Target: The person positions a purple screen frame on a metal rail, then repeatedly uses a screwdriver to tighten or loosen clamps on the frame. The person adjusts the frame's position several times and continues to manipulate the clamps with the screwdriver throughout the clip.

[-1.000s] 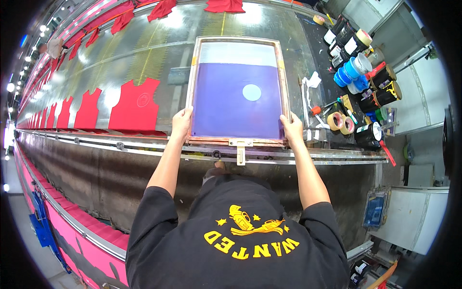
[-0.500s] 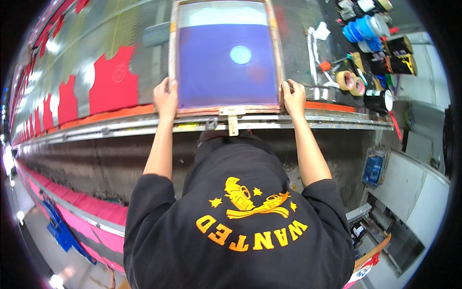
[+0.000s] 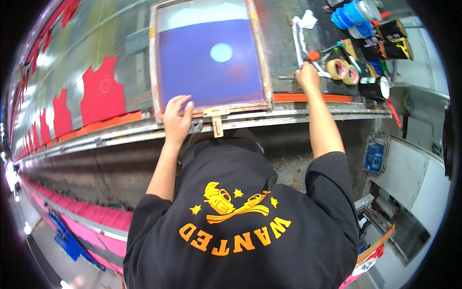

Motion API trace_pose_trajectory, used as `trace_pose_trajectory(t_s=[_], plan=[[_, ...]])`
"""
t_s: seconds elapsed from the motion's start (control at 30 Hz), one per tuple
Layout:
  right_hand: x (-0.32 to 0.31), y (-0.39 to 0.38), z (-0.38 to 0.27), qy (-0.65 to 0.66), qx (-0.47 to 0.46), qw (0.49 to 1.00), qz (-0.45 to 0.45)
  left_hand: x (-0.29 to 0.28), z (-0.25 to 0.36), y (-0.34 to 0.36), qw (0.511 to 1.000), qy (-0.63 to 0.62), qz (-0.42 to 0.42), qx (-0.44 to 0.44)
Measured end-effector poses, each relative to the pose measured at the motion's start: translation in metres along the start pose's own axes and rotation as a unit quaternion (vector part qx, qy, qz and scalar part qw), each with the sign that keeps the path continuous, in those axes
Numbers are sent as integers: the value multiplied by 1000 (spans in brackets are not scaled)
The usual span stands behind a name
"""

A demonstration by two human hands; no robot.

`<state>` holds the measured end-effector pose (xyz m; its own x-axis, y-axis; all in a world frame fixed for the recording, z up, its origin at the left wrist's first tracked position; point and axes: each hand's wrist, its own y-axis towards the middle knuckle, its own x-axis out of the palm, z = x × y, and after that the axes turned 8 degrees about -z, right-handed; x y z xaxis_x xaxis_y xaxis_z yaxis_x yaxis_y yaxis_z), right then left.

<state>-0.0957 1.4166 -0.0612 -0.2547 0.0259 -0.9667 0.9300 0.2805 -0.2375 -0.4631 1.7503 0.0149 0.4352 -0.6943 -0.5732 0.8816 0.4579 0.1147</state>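
A wooden-framed printing screen (image 3: 211, 79) with purple-blue mesh and a pale round spot lies on the long table. My left hand (image 3: 177, 120) is over its near-left corner, fingers apart, holding nothing. To the right of the screen, my right hand (image 3: 308, 78) reaches down to the tabletop with its fingers closed. An orange-red object (image 3: 313, 56) lies right beside those fingertips, and a thin rod (image 3: 287, 77) sticks out to their left. What the fingers hold is hidden. A beige clamp (image 3: 217, 124) sits at the middle of the screen's near edge.
Red cut garment pieces (image 3: 102, 94) lie in a row along the table to the left. On the right are tape rolls (image 3: 336, 69), crumpled white paper (image 3: 307, 19), blue tubs (image 3: 351, 14) and dark paint pots (image 3: 374, 87). A metal rail (image 3: 298, 117) edges the table.
My right hand has left the screen's right edge and moved right to the small tools. My left hand has loosened from the left edge and shifted to the near corner. The view has shifted.
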Motion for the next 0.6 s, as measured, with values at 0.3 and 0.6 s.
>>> trace_pose_trajectory(t_s=[0.3, 0.6], plan=[[-63, 4, 24, 258, -98, 959, 68, 2, 9, -38, 998, -24, 57, -28], [-180, -153, 35, 783, -124, 608, -56, 31, 15, -71, 997, -12, 79, -22]])
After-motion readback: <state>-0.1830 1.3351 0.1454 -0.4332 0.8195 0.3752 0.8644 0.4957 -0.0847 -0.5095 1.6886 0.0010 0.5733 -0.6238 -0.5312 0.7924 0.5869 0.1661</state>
